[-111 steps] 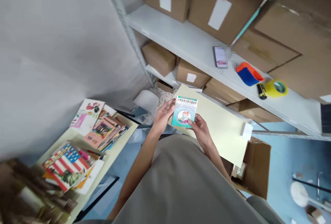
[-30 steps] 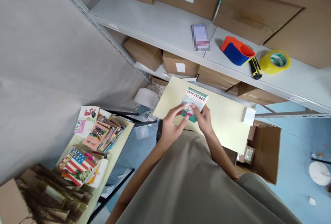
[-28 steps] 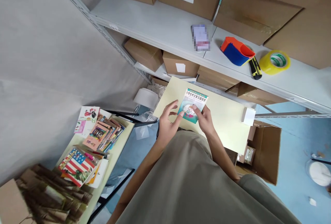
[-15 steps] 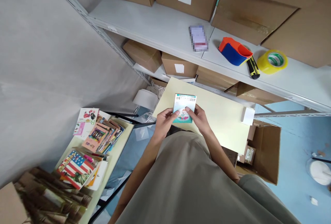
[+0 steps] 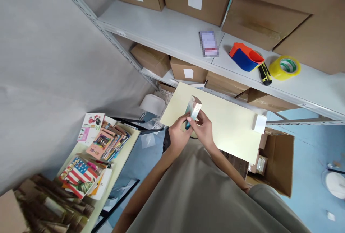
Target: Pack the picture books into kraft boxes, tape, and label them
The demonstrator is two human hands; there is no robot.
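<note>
Between my two hands is a small thick book [image 5: 193, 111], held tilted above the pale yellow table [image 5: 229, 118]. Its narrow white side and brownish top edge face up towards me; the teal and white cover is turned to the left. My left hand [image 5: 179, 132] is closed on its lower left part. My right hand [image 5: 203, 129] grips the lower right, thumb lying across the narrow side and the other fingers curled behind. The fingertips are partly hidden by the book. A small white box [image 5: 259, 123] stands at the table's right end.
On the grey shelf [image 5: 167, 28] ahead lie a blurred phone [image 5: 209, 43], an orange and blue tape dispenser [image 5: 245, 57], a yellow-black cutter [image 5: 265, 75] and a yellow tape roll [image 5: 285, 68]. Left, a side table holds books [image 5: 79, 177]. An open carton [image 5: 280, 164] sits right.
Both hands have turned the book from its front cover facing me to its narrow side. The hands have come closer together. The view has shifted slightly.
</note>
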